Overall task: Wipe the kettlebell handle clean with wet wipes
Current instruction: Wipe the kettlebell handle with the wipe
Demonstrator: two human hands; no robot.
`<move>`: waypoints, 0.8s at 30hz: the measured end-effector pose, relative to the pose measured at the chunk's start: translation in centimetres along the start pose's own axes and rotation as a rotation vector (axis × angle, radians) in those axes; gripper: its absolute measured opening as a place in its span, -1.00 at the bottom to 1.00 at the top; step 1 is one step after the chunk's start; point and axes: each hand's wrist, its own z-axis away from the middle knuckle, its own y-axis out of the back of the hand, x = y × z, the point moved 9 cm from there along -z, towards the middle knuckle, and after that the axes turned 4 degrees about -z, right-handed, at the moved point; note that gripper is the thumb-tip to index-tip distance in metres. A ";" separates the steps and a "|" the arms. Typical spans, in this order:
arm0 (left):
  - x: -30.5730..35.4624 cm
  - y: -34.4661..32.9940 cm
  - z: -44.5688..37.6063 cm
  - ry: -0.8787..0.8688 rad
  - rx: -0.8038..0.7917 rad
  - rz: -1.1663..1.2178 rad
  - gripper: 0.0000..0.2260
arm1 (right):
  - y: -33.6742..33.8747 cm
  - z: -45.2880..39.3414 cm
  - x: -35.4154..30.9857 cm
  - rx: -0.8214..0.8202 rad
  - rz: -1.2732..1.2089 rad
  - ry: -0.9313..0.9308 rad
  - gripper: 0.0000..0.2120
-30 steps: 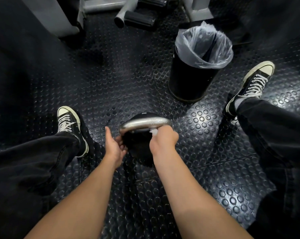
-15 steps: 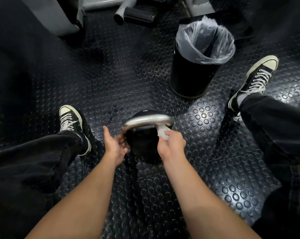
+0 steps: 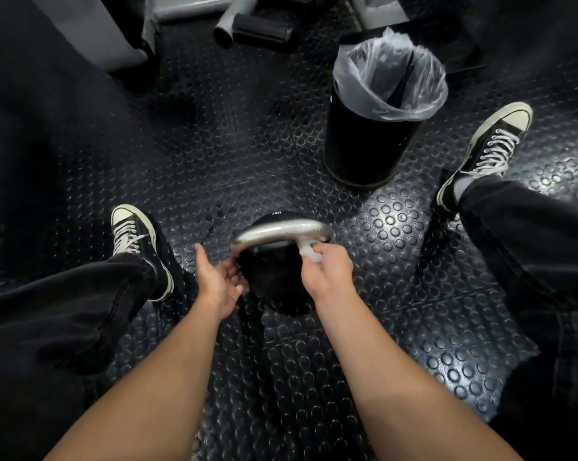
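Kettlebell (image 3: 274,287) stands on studded floor (image 3: 414,294) between the feet. Right hand (image 3: 329,272) pinches a wet wipe (image 3: 307,250) against the handle (image 3: 277,231); left hand (image 3: 219,277), open, apparently steadies the body for wiping.

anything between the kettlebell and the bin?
Nothing: head view shows only bare studded floor between the kettlebell and the lined bin.

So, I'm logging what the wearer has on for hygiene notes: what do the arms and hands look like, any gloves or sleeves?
Both forearms are bare right up to the frame edge, with no sleeves in view. The left hand and right hand wear no gloves, and no rings, watch or wristband show.
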 end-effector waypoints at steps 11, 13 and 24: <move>0.2 -0.3 0.5 0.002 -0.004 0.001 -0.18 | 3.2 -1.6 -2.1 0.164 0.085 -0.158 -0.40; 0.0 -0.3 0.3 0.000 -0.002 0.003 -0.18 | 3.7 -1.4 -3.6 0.178 0.078 -0.119 -0.48; 0.1 0.0 0.2 0.002 0.001 0.017 -0.16 | -4.3 -0.2 -15.5 -0.295 1.323 0.463 -0.46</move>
